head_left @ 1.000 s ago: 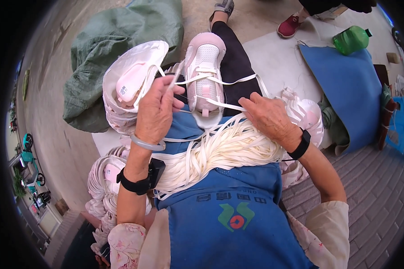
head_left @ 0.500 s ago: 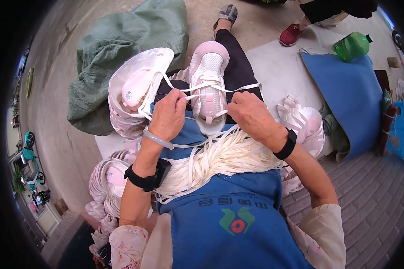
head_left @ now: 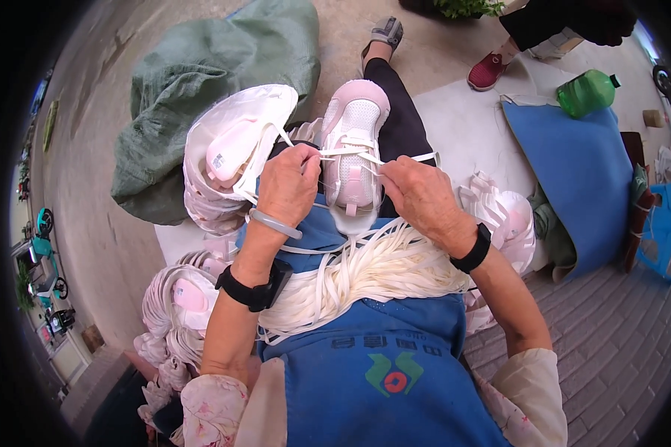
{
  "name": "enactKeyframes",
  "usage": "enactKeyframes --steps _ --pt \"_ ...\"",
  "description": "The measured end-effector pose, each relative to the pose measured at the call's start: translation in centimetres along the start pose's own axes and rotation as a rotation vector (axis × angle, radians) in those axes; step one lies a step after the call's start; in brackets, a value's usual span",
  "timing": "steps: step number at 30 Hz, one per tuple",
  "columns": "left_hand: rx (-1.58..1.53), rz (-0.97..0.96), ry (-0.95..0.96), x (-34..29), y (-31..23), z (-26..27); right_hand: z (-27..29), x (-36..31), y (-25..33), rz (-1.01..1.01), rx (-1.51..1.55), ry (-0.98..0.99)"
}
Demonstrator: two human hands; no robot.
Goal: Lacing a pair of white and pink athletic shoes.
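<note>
A pink and white shoe upper [head_left: 358, 112] lies across my lap, its toe pointing away from me. A flat white shoelace [head_left: 350, 152] crosses over its throat. On the left of the shoe, my left hand [head_left: 291, 185] is closed, pinching one end of the lace. My right hand [head_left: 423, 195] is closed on the right side, thumb and fingers pinching the other end. The lace runs nearly straight between the two hands. Just below them a thick bundle of loose cream shoelaces [head_left: 365, 272] rests on my blue apron [head_left: 350, 395].
Stacked shoe uppers stand at the left [head_left: 238, 149], lower left [head_left: 190, 298] and right [head_left: 511, 223]. A green sack [head_left: 216, 89] lies at the far left. At the right are a blue sheet [head_left: 566, 171], a green bottle [head_left: 589, 93] and a blue stool [head_left: 660, 231]. Another person's red shoe [head_left: 488, 71] shows beyond.
Both hands still grip the lace, which is now drawn straighter across the shoe's throat. The shoe and hands sit slightly lower and farther right in view.
</note>
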State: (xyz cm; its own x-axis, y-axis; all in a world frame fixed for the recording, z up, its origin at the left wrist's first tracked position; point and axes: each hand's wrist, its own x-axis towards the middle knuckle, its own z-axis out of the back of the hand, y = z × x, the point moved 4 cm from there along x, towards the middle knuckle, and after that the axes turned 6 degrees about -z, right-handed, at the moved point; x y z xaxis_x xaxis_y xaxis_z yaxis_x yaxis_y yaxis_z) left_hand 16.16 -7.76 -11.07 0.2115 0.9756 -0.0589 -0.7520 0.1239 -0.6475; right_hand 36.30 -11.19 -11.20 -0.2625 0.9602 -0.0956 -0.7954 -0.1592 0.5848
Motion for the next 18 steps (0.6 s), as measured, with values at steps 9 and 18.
enactKeyframes --steps 9,18 --pt "-0.133 0.102 0.036 0.4 0.8 -0.1 0.3 0.5 0.8 -0.118 0.098 0.001" --pt "-0.459 0.335 0.095 1.3 0.5 -1.1 -0.4 1.7 -1.8 -0.092 0.186 -0.243"
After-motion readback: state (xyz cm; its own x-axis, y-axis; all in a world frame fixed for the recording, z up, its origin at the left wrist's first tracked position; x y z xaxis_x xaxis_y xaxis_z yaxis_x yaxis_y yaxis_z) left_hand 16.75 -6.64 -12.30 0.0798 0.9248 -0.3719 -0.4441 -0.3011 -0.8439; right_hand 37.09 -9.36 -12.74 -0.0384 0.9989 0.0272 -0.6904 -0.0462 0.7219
